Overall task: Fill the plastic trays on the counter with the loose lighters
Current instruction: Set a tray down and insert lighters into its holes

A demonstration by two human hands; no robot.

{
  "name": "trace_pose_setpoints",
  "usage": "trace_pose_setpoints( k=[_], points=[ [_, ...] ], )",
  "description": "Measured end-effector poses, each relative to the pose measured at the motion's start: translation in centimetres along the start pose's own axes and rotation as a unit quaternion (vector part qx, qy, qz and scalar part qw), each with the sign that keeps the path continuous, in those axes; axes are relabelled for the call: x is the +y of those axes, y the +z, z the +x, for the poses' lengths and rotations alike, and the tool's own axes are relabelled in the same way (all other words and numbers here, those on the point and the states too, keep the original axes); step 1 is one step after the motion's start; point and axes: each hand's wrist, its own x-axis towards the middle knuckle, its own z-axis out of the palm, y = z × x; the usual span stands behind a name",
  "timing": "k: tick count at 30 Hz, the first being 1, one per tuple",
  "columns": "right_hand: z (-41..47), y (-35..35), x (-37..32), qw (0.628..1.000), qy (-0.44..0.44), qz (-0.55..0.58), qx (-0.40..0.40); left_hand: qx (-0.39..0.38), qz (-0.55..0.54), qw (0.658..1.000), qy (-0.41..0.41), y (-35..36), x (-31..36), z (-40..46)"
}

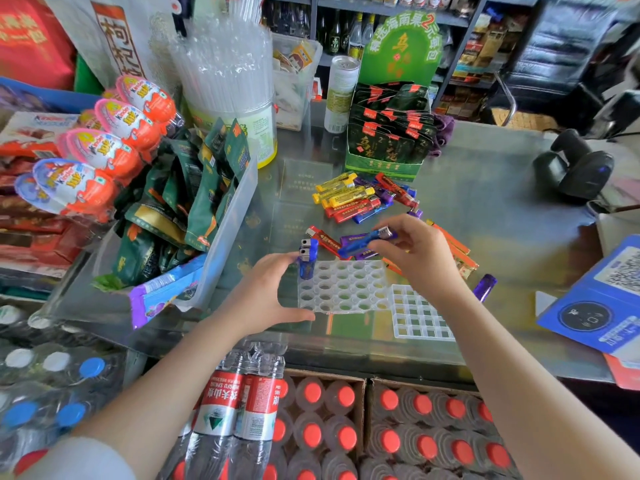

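The glass tabletop (485,188) carries a round-holed plastic tray (346,289) touching a square-celled tray (417,315) at its right. Behind them lies a heap of loose lighters (360,197), and one purple lighter (485,286) lies alone to the right. Farther back stand a green display box (382,166), a can (341,95), a tub of straws (232,98) and a clear snack bin (225,230); a barcode scanner (576,164) sits right.

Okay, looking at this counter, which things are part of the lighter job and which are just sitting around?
Job: round-hole tray; square-hole tray; lighter pile; blue lighter in right hand; left hand.
Lying about: barcode scanner; straw tub; drink can.
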Motion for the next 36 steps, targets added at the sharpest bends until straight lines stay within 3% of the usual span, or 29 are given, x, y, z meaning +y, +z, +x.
trace_pose_setpoints(
  k=[3, 7, 18, 25, 32, 36],
  points=[
    [-2.0, 1.2, -1.5, 0.998, -0.009, 0.063, -0.028, 0.013, 0.006, 1.000, -0.002, 0.0, 0.0, -0.5],
    [-2.6, 3.6, -2.3, 0.996, -0.029, 0.064, -0.063, 0.035, 0.010, 0.999, -0.019, -0.1, -0.1, -1.2],
    [-2.6, 7.0, -2.5, 0.977, -0.164, -0.093, -0.095, 0.019, 0.002, 1.000, -0.025, -0.7, -0.6, -2.2],
    [-2.5, 8.1, -2.9, 0.997, -0.065, -0.010, -0.046, 0.013, 0.004, 1.000, -0.024, -1.0, -0.5, -2.0],
    [-2.1, 8.9, -2.5, 0.981, -0.149, -0.124, -0.027, 0.008, -0.003, 1.000, -0.022, -1.1, -0.8, -1.6],
    [-1.1, 6.8, -0.9, 0.985, -0.094, -0.132, -0.059, 0.017, 0.011, 1.000, -0.015, -1.2, -1.0, -0.9]
  ],
)
